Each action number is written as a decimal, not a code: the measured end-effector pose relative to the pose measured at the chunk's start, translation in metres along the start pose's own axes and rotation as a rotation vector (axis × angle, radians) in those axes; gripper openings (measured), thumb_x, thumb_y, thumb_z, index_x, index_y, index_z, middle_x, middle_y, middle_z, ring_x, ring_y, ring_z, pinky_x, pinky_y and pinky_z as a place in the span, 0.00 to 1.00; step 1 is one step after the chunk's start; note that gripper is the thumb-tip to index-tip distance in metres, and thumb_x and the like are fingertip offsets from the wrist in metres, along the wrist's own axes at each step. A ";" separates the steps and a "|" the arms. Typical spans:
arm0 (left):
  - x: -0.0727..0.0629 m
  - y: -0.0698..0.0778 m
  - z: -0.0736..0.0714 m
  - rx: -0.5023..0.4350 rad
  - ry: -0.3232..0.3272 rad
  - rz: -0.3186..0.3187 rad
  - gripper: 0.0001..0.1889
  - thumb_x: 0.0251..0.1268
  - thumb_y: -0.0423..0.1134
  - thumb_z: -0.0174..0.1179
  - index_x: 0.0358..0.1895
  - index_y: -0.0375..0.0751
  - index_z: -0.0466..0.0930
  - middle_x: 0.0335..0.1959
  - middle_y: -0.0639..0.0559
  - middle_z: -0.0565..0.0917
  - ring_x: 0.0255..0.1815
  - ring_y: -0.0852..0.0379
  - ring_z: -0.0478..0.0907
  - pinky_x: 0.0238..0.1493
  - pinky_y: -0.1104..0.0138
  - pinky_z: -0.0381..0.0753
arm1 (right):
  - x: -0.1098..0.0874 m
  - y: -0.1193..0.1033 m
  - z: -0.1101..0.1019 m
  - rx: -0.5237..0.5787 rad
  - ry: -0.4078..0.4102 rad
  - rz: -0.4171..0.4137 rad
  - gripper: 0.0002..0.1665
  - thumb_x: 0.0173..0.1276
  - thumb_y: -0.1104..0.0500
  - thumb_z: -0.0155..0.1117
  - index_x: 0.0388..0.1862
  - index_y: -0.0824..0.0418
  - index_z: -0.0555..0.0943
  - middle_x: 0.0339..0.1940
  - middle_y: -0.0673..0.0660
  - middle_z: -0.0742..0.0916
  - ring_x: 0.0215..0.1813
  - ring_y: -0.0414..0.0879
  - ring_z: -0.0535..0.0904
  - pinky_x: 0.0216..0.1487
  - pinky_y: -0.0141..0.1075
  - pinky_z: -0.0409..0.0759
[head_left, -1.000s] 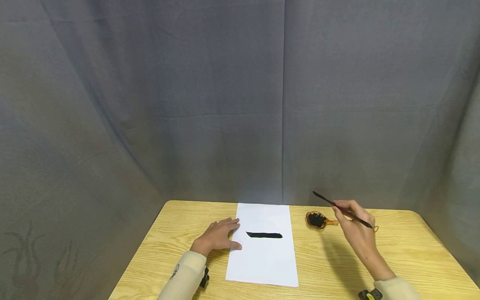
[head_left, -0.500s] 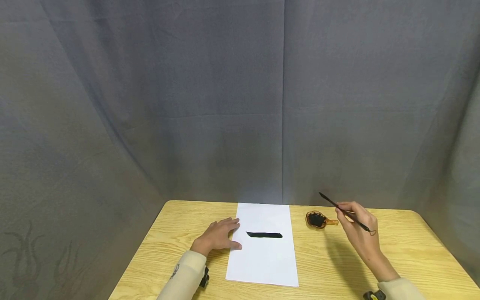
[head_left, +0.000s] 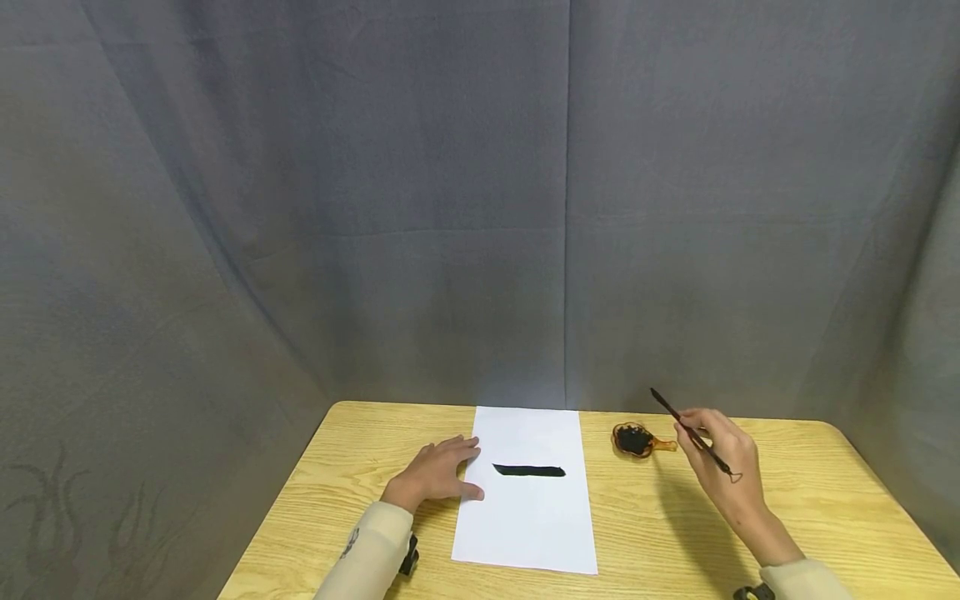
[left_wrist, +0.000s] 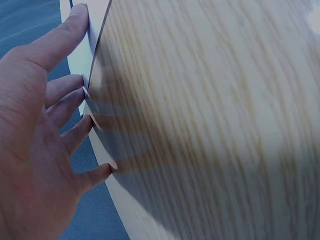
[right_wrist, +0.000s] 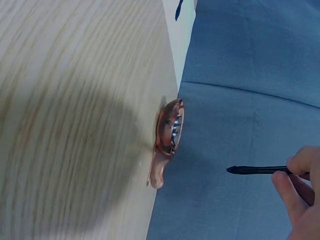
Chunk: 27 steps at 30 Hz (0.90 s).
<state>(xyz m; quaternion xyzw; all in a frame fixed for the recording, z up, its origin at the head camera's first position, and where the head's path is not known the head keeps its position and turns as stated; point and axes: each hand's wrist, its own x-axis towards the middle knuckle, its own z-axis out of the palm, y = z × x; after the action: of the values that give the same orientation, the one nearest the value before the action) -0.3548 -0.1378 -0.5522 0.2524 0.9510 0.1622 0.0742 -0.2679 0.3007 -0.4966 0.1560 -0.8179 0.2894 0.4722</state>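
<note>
My right hand (head_left: 722, 457) pinches a dark writing brush (head_left: 693, 435) between thumb and fingers, raised above the table. The brush's black tip (right_wrist: 240, 170) points up and away to the left, and a small loop hangs from its other end. Just left of this hand lies a small amber-brown ink dish (head_left: 632, 439) with a short handle, holding black ink. My left hand (head_left: 437, 472) rests with spread fingers on the left edge of a white sheet of paper (head_left: 528, 529). One thick black horizontal stroke (head_left: 528, 471) crosses the sheet's middle.
The light wood table (head_left: 352, 467) has its far edge close to a grey curtain (head_left: 450, 208). More curtain hangs along the left and right sides. The sheet's far end reaches the table's back edge.
My right hand has shifted slightly right with the brush, whose tip has swung right and now points more steeply away. The left hand, paper and ink dish have stayed put.
</note>
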 end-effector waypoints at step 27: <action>0.000 -0.001 0.000 -0.001 0.009 0.010 0.46 0.60 0.63 0.75 0.78 0.44 0.74 0.84 0.52 0.68 0.86 0.43 0.61 0.82 0.32 0.57 | -0.017 0.022 0.000 -0.166 -0.124 -0.135 0.16 0.52 0.76 0.78 0.31 0.59 0.84 0.36 0.56 0.90 0.33 0.51 0.88 0.28 0.40 0.84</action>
<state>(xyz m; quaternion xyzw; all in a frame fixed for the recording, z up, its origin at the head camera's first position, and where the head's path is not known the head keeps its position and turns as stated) -0.3550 -0.1384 -0.5526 0.2564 0.9500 0.1642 0.0695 -0.2715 0.3179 -0.5184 0.1890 -0.8542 0.1781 0.4504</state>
